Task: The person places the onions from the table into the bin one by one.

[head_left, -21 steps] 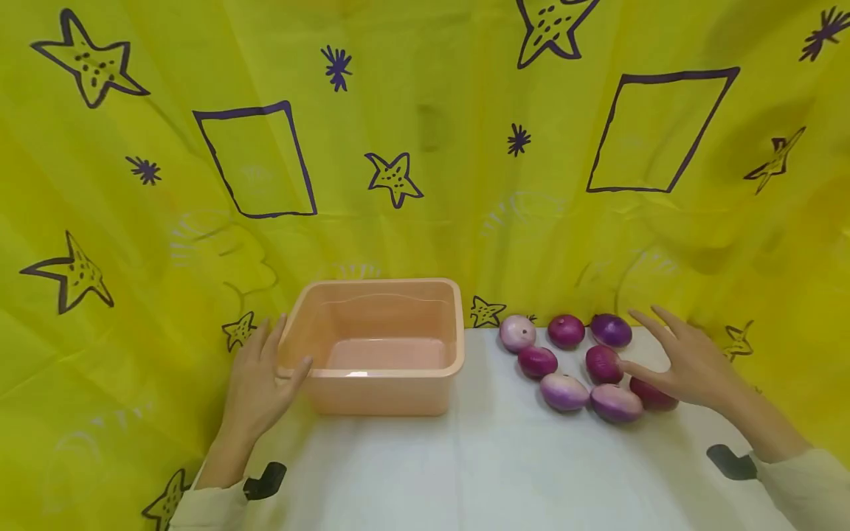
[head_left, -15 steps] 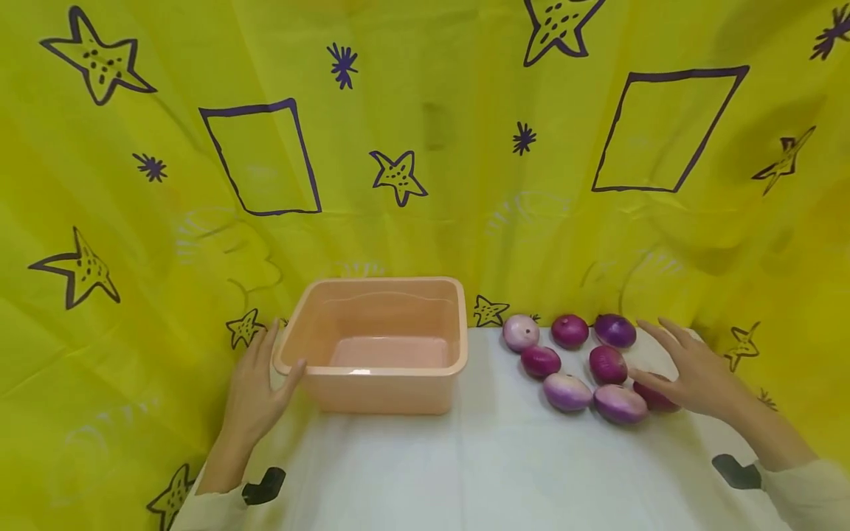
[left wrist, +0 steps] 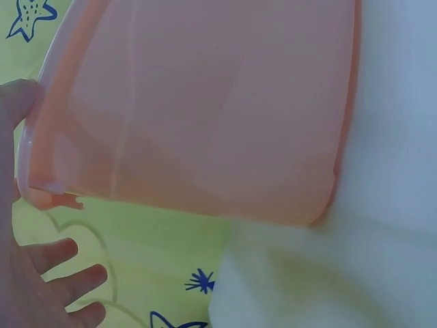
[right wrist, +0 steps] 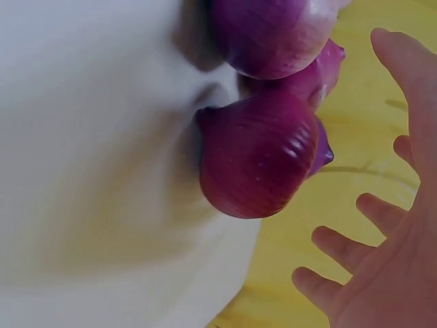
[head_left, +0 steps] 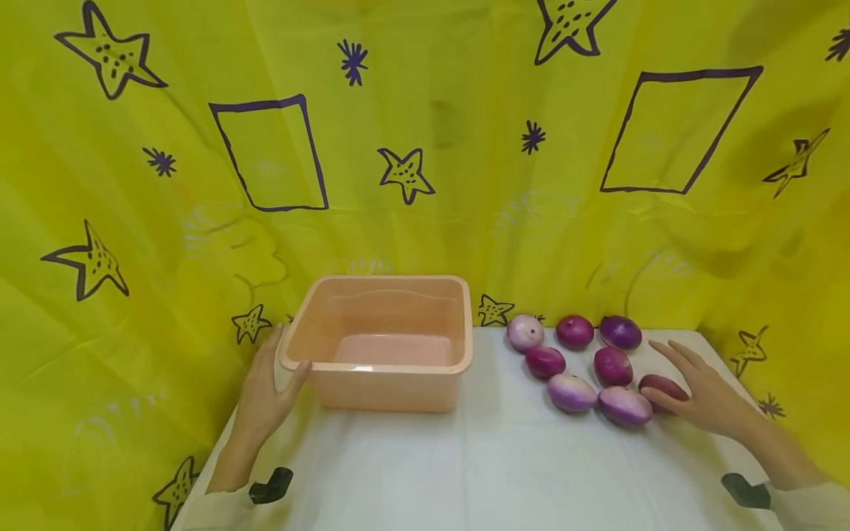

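A peach plastic tub (head_left: 392,391) stands on the white table, its inside bare. At its left front corner is my left hand (head_left: 259,405), fingers spread along the side. In the left wrist view the thumb (left wrist: 19,101) meets the rim; part of the forefinger is hidden behind the tub. Several red and purple onions lie grouped to the right. Over the rightmost dark red onion (head_left: 660,383) hovers my right hand (head_left: 710,394), partly covering it. The right wrist view shows a gap between this onion (right wrist: 259,157) and the spread fingers (right wrist: 341,249).
A pale onion (head_left: 525,332) sits at the group's back left, and two purple-white ones (head_left: 624,406) lie at its front. Behind the table hangs a yellow curtain (head_left: 458,221) with drawn stars, close to the tub and onions. White cloth (head_left: 458,472) covers the table.
The whole scene has shifted slightly right in the head view. My right hand has drawn a little right and nearer, uncovering more of the rightmost onion. The left fingers have eased slightly off the tub's side.
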{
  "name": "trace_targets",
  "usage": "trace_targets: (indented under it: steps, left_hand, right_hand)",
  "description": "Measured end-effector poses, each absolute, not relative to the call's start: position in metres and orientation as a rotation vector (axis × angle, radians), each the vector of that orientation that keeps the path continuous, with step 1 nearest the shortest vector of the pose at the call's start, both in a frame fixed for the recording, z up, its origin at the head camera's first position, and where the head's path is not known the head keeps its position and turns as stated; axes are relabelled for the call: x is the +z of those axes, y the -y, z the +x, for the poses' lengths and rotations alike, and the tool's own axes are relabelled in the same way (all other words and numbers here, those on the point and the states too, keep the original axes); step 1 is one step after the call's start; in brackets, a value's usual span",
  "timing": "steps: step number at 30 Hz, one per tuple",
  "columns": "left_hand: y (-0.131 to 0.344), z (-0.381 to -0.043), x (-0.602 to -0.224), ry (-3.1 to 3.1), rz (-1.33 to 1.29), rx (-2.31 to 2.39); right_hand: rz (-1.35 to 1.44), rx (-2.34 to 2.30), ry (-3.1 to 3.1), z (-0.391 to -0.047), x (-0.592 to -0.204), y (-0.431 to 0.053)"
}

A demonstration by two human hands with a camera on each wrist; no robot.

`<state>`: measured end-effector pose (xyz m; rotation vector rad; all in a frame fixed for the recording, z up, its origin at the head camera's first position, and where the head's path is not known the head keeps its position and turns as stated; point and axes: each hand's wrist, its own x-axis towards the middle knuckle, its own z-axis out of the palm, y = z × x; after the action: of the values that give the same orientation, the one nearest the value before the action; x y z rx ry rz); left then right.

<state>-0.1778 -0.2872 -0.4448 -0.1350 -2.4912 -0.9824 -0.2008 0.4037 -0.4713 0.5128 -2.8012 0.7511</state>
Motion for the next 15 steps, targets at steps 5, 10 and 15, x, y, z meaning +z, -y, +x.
trace_targets:
  steps: [5, 10, 15]
  left_hand:
    - [0.286, -0.178, -0.448, 2.514, -0.074, -1.174]
    - [0.286, -0.176, -0.455, 2.47, -0.037, -1.29]
    - [0.283, -0.175, -0.46, 2.432, -0.041, -1.392]
  right_hand:
    - [0.534, 0.831, 2.797, -0.199, -0.48, -0.409]
    - [0.543, 0.814, 2.786, -0.201, -0.487, -0.41]
    - [0.504, 0.814, 2.842, -0.205, -0.492, -0.416]
